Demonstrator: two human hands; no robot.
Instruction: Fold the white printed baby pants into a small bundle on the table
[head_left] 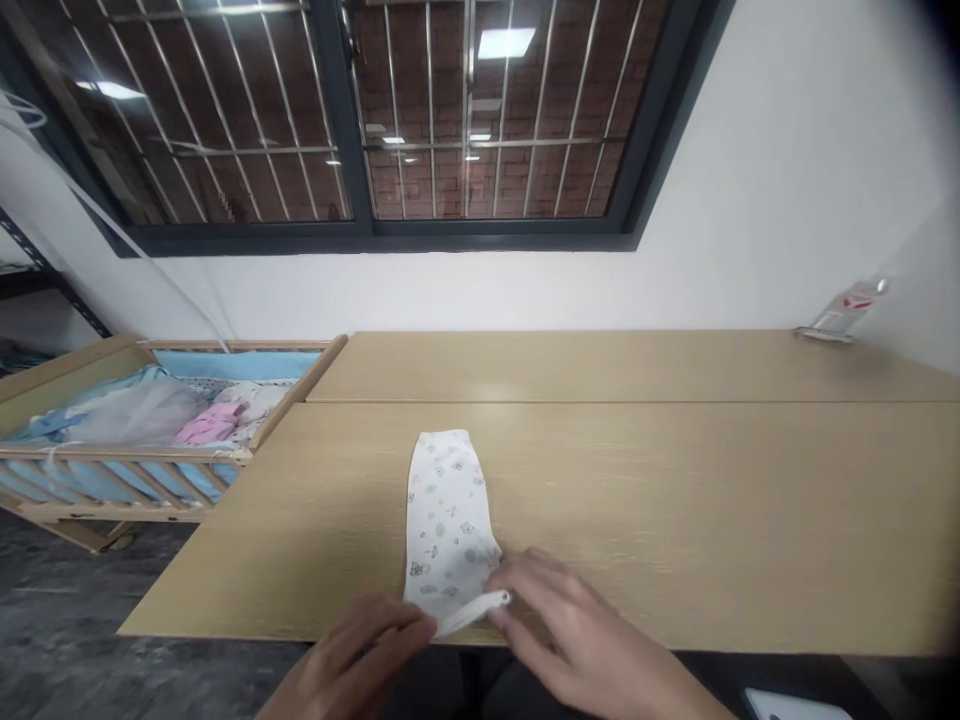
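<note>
A strip of white cloth (448, 510) with a small printed pattern lies flat on the wooden table, its long side pointing away from me. Its near end is folded or rolled into a narrow edge close to the table's front. My left hand (367, 650) pinches the left corner of that edge between thumb and fingers. At the right end, my right hand (562, 625) grips the rolled edge, thumb below and fingers above. What kind of cloth item it is, I cannot tell.
The table (675, 500) reaches to the wall under a barred window. On its left stands a wooden crib (127, 455) with bedding and a pink cloth (211, 424). A plastic bottle (844, 310) is at the back right. A pale flat device (795, 705) shows below the front edge.
</note>
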